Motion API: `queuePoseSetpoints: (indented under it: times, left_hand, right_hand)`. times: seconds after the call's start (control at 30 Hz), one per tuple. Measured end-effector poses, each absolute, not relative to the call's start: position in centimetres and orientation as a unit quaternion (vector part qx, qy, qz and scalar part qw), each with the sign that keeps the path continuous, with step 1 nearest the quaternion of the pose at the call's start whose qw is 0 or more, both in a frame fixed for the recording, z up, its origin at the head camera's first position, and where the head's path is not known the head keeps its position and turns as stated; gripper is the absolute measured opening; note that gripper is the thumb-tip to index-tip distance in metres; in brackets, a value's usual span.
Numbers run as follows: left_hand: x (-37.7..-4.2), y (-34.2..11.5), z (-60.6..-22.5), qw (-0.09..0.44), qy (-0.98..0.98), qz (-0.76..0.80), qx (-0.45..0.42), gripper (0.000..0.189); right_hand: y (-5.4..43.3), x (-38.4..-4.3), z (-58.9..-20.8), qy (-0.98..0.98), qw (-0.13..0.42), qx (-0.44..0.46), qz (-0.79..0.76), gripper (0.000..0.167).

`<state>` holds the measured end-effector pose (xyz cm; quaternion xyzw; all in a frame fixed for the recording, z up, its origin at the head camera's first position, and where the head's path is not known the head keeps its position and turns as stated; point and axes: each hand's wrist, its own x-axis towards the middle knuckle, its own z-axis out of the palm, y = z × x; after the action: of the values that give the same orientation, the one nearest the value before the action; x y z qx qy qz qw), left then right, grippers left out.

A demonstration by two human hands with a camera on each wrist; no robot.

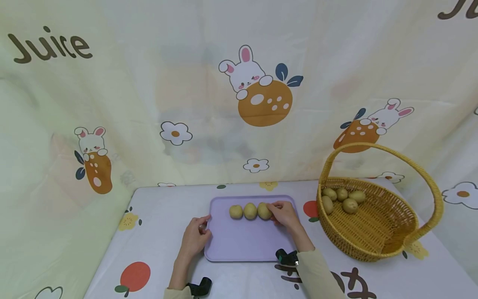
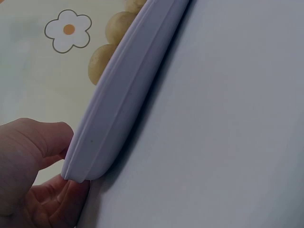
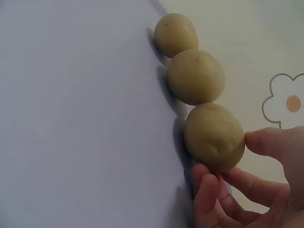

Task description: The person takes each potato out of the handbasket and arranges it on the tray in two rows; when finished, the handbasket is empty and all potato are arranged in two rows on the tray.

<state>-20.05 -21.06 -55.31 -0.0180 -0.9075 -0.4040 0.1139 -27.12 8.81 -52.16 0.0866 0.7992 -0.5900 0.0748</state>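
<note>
A lilac tray [image 1: 244, 243] lies on the table with three round potatoes in a row near its far edge: a left one [image 1: 236, 212], a middle one [image 1: 250, 211] and a right one [image 1: 264, 211]. My right hand [image 1: 286, 216] holds the right potato between thumb and fingers; the right wrist view shows this potato [image 3: 214, 137] close to the middle one [image 3: 195, 77]. At the tray's left side, my left hand [image 1: 194, 237] grips the edge. In the left wrist view its thumb and curled fingers meet the tray's side wall [image 2: 123, 95] near one end.
To the right stands a yellow wicker basket [image 1: 377, 232] with a tall arched handle [image 1: 429, 178]. Several potatoes [image 1: 349, 205] lie in its left part. A white printed cloth [image 1: 160, 232] covers the table, and a patterned curtain [image 1: 209, 95] hangs behind it.
</note>
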Motion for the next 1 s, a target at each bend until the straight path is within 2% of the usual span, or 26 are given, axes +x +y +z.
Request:
queuePoseSetpoints:
  times: [0.37,0.57,1.0]
  left_hand:
    - [-20.0,-21.1,-55.5,0.120,-0.907,-0.404,-0.022,0.048]
    - [-20.0,-21.1,-55.2,0.114,-0.908,-0.404,-0.023,0.048]
    - [-19.9,-21.1,-55.1,0.115,-0.906,-0.406,-0.025,0.048]
  right_hand:
    - [9.4,-26.9,-51.7,0.808,0.077,0.093,-0.577,0.030]
    - [10.3,-26.8,-50.9,0.835,0.059,0.077,-0.542,0.032]
    - [14.0,-25.9,-45.7,0.831,0.031,0.030,-0.555,0.035]
